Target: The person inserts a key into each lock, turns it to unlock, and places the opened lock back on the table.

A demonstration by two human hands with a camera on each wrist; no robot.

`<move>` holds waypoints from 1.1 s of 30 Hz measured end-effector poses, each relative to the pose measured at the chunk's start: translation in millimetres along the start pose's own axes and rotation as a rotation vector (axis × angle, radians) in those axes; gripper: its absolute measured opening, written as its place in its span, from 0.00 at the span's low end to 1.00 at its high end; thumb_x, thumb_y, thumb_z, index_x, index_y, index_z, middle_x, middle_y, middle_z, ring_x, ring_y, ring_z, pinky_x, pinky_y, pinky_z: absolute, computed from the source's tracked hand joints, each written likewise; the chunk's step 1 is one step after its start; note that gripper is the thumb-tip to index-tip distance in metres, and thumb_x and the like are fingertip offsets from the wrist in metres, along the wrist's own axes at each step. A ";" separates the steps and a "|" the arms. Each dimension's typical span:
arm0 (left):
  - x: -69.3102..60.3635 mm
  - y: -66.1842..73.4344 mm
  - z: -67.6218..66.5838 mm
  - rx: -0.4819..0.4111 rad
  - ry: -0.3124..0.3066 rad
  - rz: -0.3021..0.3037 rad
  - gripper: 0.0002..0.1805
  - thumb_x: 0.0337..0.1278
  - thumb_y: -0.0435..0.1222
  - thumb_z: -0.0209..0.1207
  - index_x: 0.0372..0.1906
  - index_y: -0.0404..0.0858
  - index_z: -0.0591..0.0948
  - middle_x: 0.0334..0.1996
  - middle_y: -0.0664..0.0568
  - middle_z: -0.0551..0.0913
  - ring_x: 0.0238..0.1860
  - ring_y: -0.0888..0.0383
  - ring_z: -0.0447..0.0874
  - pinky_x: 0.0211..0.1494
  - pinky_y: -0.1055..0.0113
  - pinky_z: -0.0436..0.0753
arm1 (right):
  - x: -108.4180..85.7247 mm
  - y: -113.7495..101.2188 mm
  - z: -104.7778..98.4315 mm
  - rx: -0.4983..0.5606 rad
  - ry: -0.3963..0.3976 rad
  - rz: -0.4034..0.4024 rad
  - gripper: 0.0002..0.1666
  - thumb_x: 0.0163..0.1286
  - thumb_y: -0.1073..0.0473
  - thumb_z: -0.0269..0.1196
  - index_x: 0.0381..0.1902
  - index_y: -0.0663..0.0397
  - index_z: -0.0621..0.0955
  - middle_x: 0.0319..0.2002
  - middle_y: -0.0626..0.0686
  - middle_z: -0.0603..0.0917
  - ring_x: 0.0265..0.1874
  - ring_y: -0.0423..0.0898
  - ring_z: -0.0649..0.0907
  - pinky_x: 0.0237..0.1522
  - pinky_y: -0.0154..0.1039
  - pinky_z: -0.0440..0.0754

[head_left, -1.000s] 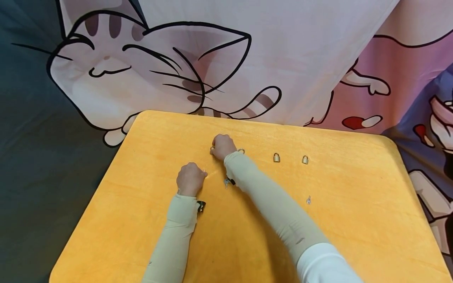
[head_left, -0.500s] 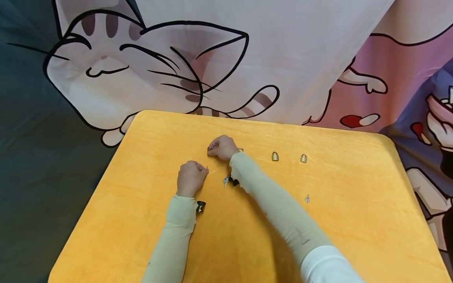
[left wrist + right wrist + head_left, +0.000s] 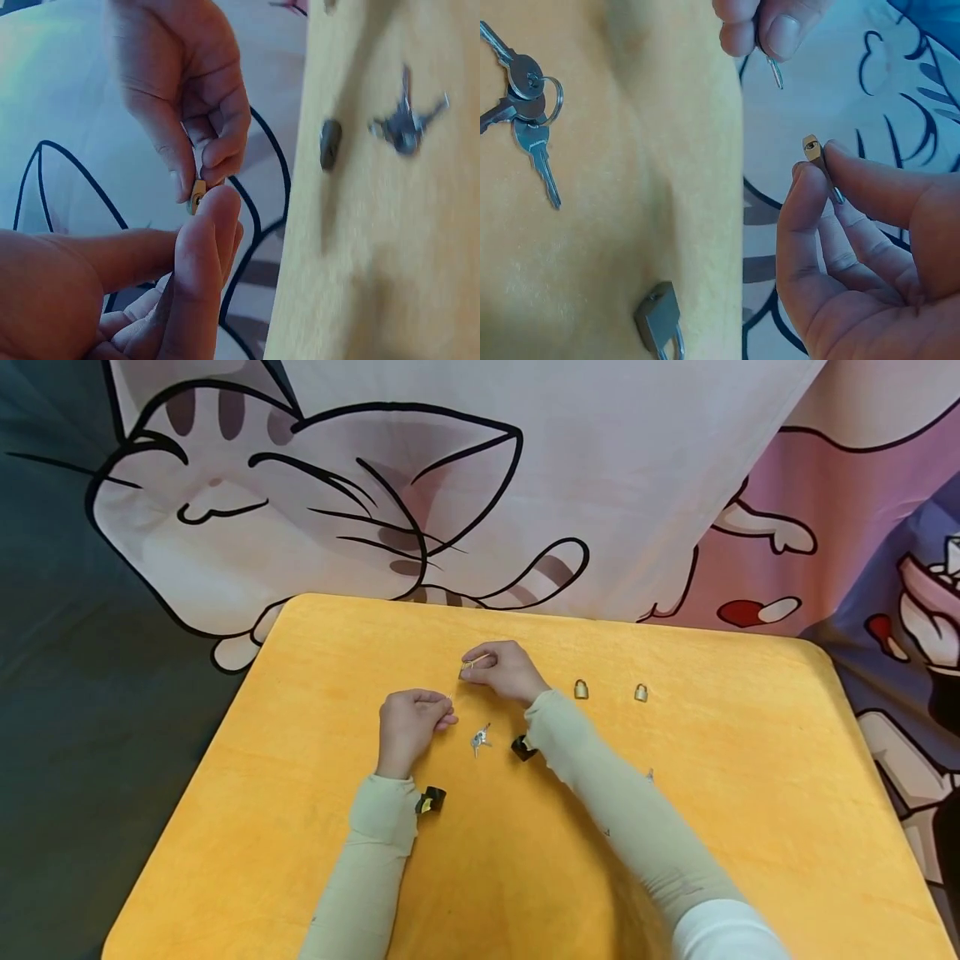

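Gold in colour: pinching the small block-bodied metal padlock (image 3: 813,150) in the right hand (image 3: 506,672) above the yellow round-cornered bench (image 3: 315,693), forward-right of the left hand (image 3: 411,722). Pinching a slim silver metal key (image 3: 775,73) with the latter, pointing it toward the padlock's keyhole end, just apart, roughly aligned.

One worktop (image 3: 247,827); two hands, left hand (image 3: 411,728) and right hand (image 3: 506,670). Four padlocks: one held padlock (image 3: 815,152), three lying padlocks (image 3: 581,690) toward the far edge. Keys: three ringed keys (image 3: 531,142) on one ring (image 3: 559,109), one held key (image 3: 775,73), at least one partly hidden key (image 3: 650,774).
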State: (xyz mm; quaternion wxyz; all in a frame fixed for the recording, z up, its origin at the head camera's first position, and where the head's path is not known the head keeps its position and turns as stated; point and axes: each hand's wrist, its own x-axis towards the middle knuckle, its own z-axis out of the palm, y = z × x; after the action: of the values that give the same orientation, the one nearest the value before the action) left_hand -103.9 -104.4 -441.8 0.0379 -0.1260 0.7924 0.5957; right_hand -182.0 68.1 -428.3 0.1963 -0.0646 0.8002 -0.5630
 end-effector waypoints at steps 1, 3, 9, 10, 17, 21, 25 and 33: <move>-0.6 0.7 1.3 -0.025 -0.008 -0.001 0.07 0.63 0.31 0.66 0.39 0.28 0.87 0.29 0.43 0.89 0.31 0.46 0.91 0.39 0.56 0.87 | -2.4 0.1 -1.9 0.012 0.003 -0.004 0.22 0.67 0.60 0.70 0.56 0.64 0.83 0.39 0.56 0.88 0.44 0.60 0.86 0.51 0.55 0.81; -2.1 1.4 4.0 -0.071 -0.027 -0.001 0.08 0.63 0.31 0.66 0.41 0.28 0.86 0.31 0.42 0.89 0.31 0.49 0.91 0.40 0.57 0.87 | -7.6 0.3 -5.2 0.032 0.011 -0.005 0.22 0.67 0.59 0.70 0.56 0.64 0.83 0.39 0.56 0.89 0.44 0.61 0.86 0.50 0.56 0.81; -9.1 3.2 11.1 -0.233 -0.059 0.019 0.10 0.63 0.29 0.65 0.47 0.27 0.85 0.36 0.38 0.89 0.33 0.51 0.91 0.42 0.57 0.87 | -23.0 0.0 -11.9 0.192 0.003 0.032 0.21 0.68 0.64 0.68 0.56 0.68 0.81 0.41 0.59 0.89 0.49 0.65 0.85 0.54 0.56 0.81; -10.3 3.8 12.4 -0.253 -0.059 0.026 0.11 0.63 0.29 0.65 0.47 0.26 0.85 0.36 0.37 0.89 0.33 0.50 0.91 0.43 0.56 0.87 | -24.7 0.9 -12.7 0.218 0.002 0.035 0.21 0.68 0.64 0.68 0.56 0.69 0.81 0.41 0.60 0.89 0.49 0.66 0.84 0.54 0.55 0.81; -15.6 10.0 20.5 -0.259 -0.045 0.068 0.08 0.59 0.29 0.68 0.41 0.27 0.87 0.32 0.40 0.89 0.31 0.50 0.91 0.38 0.60 0.87 | -32.8 8.4 -16.7 0.335 0.005 0.039 0.20 0.69 0.68 0.66 0.55 0.75 0.80 0.43 0.63 0.88 0.51 0.69 0.82 0.57 0.58 0.78; -16.6 12.0 23.8 -0.235 -0.036 0.063 0.07 0.59 0.28 0.68 0.39 0.28 0.87 0.30 0.41 0.89 0.31 0.50 0.91 0.36 0.64 0.87 | -35.0 12.3 -16.6 0.348 0.015 0.040 0.18 0.69 0.67 0.66 0.53 0.74 0.81 0.42 0.63 0.88 0.50 0.69 0.83 0.56 0.58 0.78; -17.1 12.2 26.3 -0.230 -0.033 0.067 0.06 0.58 0.28 0.68 0.39 0.28 0.87 0.29 0.42 0.89 0.31 0.47 0.91 0.36 0.63 0.87 | -36.2 15.3 -16.4 0.349 0.013 0.041 0.18 0.69 0.67 0.66 0.53 0.74 0.81 0.42 0.62 0.88 0.50 0.69 0.83 0.56 0.57 0.79; -17.6 11.2 29.7 -0.227 -0.033 0.079 0.06 0.59 0.28 0.68 0.38 0.28 0.87 0.28 0.42 0.89 0.30 0.48 0.91 0.35 0.63 0.87 | -38.8 16.7 -17.8 0.366 0.009 0.049 0.19 0.69 0.68 0.66 0.54 0.74 0.80 0.43 0.63 0.88 0.51 0.69 0.83 0.57 0.58 0.78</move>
State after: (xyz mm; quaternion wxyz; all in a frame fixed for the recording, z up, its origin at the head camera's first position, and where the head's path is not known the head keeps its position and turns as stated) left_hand -92.3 -70.4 -436.2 0.0130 -0.0883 0.7235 0.6846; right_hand -151.5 102.3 -429.3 0.2149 -0.0059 0.6866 -0.6945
